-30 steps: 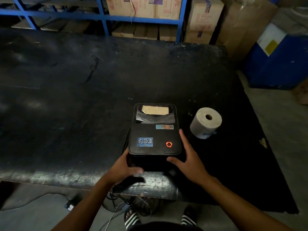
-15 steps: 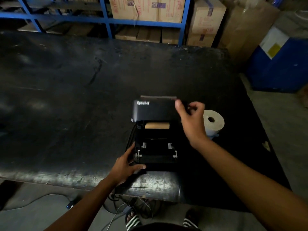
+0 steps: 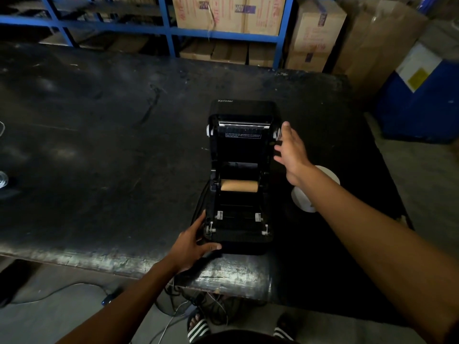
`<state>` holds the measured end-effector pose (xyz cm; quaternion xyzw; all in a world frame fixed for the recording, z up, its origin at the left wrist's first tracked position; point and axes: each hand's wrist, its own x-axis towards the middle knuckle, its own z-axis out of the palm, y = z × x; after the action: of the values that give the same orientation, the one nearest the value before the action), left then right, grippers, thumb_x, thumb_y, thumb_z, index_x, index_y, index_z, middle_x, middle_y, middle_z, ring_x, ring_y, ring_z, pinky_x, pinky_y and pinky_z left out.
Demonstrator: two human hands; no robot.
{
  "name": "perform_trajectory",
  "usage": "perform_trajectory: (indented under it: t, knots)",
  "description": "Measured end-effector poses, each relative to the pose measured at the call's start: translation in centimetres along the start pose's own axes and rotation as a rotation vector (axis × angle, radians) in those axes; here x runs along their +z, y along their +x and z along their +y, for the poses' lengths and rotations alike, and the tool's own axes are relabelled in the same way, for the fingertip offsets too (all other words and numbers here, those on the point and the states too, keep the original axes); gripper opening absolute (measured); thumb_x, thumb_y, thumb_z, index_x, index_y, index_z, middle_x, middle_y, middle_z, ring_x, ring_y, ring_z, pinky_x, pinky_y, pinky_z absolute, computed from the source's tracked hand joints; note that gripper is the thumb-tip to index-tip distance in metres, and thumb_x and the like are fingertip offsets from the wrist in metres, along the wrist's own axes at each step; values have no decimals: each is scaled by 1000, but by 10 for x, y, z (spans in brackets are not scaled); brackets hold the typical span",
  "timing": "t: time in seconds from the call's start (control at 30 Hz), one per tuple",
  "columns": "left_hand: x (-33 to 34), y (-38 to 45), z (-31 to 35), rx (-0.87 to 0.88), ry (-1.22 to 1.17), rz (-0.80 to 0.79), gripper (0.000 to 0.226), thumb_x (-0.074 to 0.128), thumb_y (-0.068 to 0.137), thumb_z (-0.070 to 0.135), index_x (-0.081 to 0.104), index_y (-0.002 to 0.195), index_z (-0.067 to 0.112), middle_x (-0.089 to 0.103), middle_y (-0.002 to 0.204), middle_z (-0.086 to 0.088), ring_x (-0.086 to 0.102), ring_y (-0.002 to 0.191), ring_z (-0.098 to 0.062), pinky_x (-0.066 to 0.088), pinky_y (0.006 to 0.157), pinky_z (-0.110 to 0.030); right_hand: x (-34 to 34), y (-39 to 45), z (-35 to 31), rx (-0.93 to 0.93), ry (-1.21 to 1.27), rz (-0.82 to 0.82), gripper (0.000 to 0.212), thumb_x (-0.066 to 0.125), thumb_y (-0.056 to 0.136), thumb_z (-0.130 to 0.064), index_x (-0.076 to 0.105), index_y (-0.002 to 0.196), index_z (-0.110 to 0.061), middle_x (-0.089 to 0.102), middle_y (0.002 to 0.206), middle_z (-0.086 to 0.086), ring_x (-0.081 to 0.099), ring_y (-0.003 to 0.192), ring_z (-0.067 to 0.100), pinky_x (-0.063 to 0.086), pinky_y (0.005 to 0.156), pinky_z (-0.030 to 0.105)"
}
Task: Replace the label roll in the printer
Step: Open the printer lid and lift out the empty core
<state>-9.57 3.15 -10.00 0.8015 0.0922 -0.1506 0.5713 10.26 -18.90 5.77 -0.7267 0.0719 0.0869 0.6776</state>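
A black label printer stands near the front edge of the dark table. Its lid is swung fully up and back. Inside the bay lies a bare brown cardboard core. My left hand presses against the printer's front left corner, fingers spread. My right hand hovers beside the lid's right edge, fingers apart, holding nothing. A white label roll stands on the table to the right of the printer, partly hidden behind my right forearm.
Blue shelving with cardboard boxes runs behind the table. A blue drum stands at the right. Cables hang below the table's front edge, near my sandalled feet.
The printer lid went from closed to fully raised, lifted by my right hand, which has now come off it. My left hand stayed at the printer's front left corner.
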Motion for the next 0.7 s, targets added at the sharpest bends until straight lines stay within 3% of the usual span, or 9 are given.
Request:
perform_trajectory:
  t: [0.07, 0.13, 0.2, 0.27, 0.33, 0.4, 0.53, 0.7]
  knots:
    - [-2, -1, 1, -12, 54, -25, 108, 83, 75, 28, 9, 154, 29, 50, 130, 16, 54, 96, 25, 44, 82, 0, -5, -4, 7, -16, 43, 0, 46, 36, 99, -51, 41, 139, -30, 54, 121, -10, 54, 115, 15, 45, 90, 35]
    - [-9, -2, 3, -16, 131, -75, 95, 71, 85, 12, 8, 154, 30, 47, 139, 10, 53, 112, 12, 42, 93, -8, -10, -10, 23, -49, 4, 38, 35, 42, 100, -37, 46, 133, -28, 56, 118, -9, 56, 106, 12, 47, 86, 32]
    - [-21, 0, 8, 7, 205, -58, 80, 53, 88, -7, 19, 154, 21, 48, 142, -2, 49, 130, -14, 39, 104, -23, -14, -19, 46, -83, -152, 69, 28, 49, 98, -21, 53, 126, -21, 60, 105, -6, 59, 96, 14, 48, 81, 31]
    - [-31, 8, 20, 71, 239, 76, 67, 45, 86, -16, 37, 147, 13, 60, 127, -3, 60, 119, -24, 46, 103, -33, -16, -25, 70, -126, -373, 13, 23, 53, 95, -10, 63, 114, -15, 65, 101, 3, 61, 90, 17, 46, 78, 29]
    - [-34, 21, 38, 150, 271, 280, 52, 51, 90, -7, 50, 137, 14, 70, 106, -2, 69, 94, -17, 55, 90, -34, -16, -26, 87, -183, -596, -70, 21, 57, 92, -9, 68, 110, -12, 64, 104, 8, 61, 91, 19, 44, 79, 26]
    - [-34, 38, 57, 211, 317, 417, 42, 57, 92, 7, 55, 133, 15, 71, 105, -6, 68, 88, -15, 54, 83, -29, -13, -23, 93, -240, -777, -118, 25, 61, 90, -11, 67, 114, -8, 59, 111, 13, 60, 97, 24, 42, 83, 26]
    - [-28, 67, 80, 174, 473, 358, 46, 61, 92, 19, 55, 137, 20, 58, 118, -12, 61, 105, -28, 48, 95, -35, -8, -15, 96, -277, -965, -173, 25, 63, 90, -16, 66, 112, -5, 49, 109, 9, 57, 96, 28, 43, 85, 30]
    - [-24, 79, 84, 155, 526, 379, 40, 64, 91, 26, 61, 131, 22, 52, 115, -11, 53, 110, -28, 42, 100, -31, -10, -12, 97, -290, -927, -166, 22, 63, 90, -17, 65, 108, -5, 42, 102, 3, 54, 92, 24, 37, 81, 26]
